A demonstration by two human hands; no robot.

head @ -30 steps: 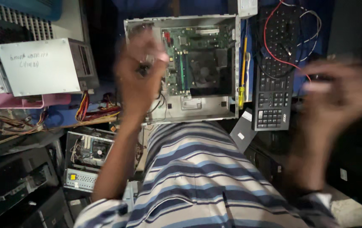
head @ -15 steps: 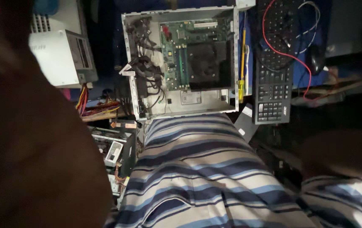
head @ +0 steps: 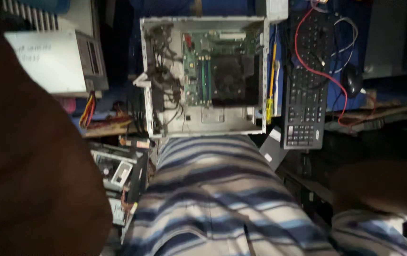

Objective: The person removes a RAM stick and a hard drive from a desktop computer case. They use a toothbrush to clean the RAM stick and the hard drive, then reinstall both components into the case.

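Observation:
An open grey computer case [head: 203, 127] lies ahead of me, its green motherboard [head: 198, 71] and black fan [head: 232, 78] exposed. My left arm [head: 28, 166] is a large dark blur close to the camera that fills the left side; no fingers can be made out. At the lower right my right forearm [head: 383, 187] comes out of a striped sleeve and runs off the frame edge, the hand hidden. Neither arm touches the case. My striped shirt [head: 213, 204] fills the bottom centre.
A yellow-handled screwdriver [head: 270, 97] lies between the case and a black keyboard [head: 303, 109]. A red cable [head: 319, 73] crosses the keyboard, with a black mouse [head: 352, 80] beside it. A grey power supply box [head: 56, 61] with coloured wires [head: 89, 111] sits left; loose parts [head: 118, 170] lie below.
My left hand, held over the case a second ago, has swung up close to the camera and now blocks the left side. My right hand has dropped low and out to the right.

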